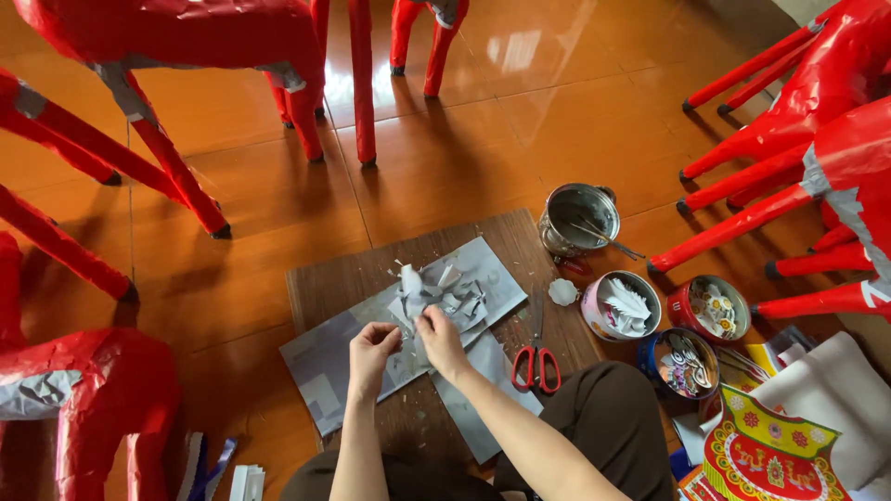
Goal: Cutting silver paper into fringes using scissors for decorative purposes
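What is pinched between the left hand (pixel 373 347) and right hand (pixel 439 336) is hidden by the fingers, the grey paper pieces (pixel 444 295) just beyond the grip are too small to be told apart, and both forearms are cut off by the lower edge.

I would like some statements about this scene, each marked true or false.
1. Both hands, left hand and right hand, touch silver paper pieces. True.
2. The scissors have blue handles. False: the handles are red.
3. The scissors lie on the wooden board. True.
4. The metal pot stands on the board. False: it stands on the floor beside it.
5. The frames around are wrapped in red. True.
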